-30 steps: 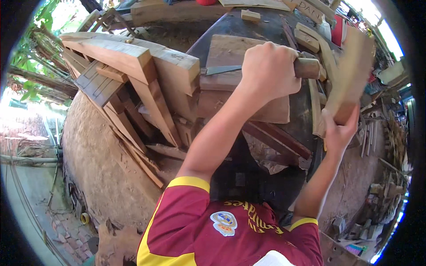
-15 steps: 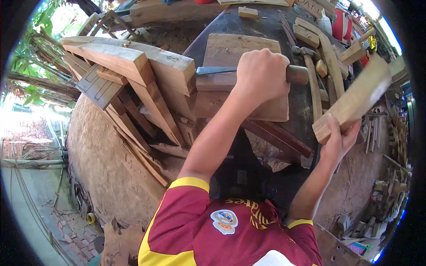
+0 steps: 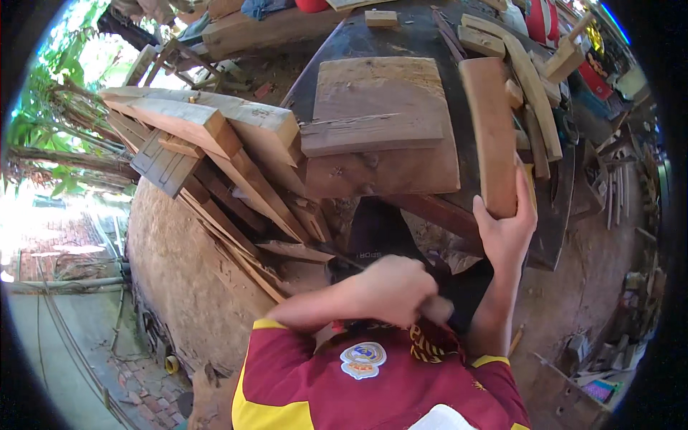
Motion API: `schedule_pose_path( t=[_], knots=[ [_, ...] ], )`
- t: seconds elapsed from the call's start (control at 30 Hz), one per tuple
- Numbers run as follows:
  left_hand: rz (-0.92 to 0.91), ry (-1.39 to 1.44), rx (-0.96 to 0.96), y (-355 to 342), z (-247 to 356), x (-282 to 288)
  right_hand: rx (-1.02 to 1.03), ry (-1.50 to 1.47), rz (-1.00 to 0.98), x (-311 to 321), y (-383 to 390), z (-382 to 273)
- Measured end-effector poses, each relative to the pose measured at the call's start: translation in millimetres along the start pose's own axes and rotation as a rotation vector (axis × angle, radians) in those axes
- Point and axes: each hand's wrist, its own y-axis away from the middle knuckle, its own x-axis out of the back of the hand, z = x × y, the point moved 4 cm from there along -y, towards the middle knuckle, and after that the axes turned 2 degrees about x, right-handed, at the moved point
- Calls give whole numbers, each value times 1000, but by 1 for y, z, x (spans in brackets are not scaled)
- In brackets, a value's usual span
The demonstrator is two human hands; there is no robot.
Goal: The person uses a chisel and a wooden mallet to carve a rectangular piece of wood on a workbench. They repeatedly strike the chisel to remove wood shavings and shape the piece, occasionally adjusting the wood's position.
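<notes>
My left hand [image 3: 401, 290] is closed around a chisel, drawn back close to my shirt. The butt of its wooden handle [image 3: 436, 309] pokes out at the right of the fist; the blade is dark and blurred on the left side. My right hand [image 3: 507, 222] grips the lower end of a long, slightly curved wooden block [image 3: 490, 136], tilted up over the bench's right part. In front of me on the bench rests a cracked wooden piece [image 3: 373, 134], lying on a broader wooden board [image 3: 380, 79].
Thick timber beams [image 3: 251, 118] lean at the bench's left. On the dark bench [image 3: 401, 43], a small wood block [image 3: 380, 18] sits at the far side, and curved wood pieces [image 3: 534, 93] and a wooden mallet-like tool [image 3: 566, 57] lie at the right.
My left hand has lifted the chisel off the cracked wooden piece and pulled it back toward my body. My right hand has brought the wooden block leftward and turned it more upright.
</notes>
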Motion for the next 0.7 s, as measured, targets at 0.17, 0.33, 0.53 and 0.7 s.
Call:
schedule_pose_path(
  t=[0.17, 0.33, 0.53, 0.7],
  knots=[
    [18, -106, 671, 22, -119, -72, -57, 120, -126, -1, -4, 6],
    [218, 34, 897, 42, -156, -84, -95, 292, -167, -3, -1, 6],
    [301, -71, 911, 37, -157, -86, -114, 304, -204, -4, 1, 9],
    [368, -139, 854, 43, -104, -44, -161, 336, -284, 5, 8, 13]
  ],
)
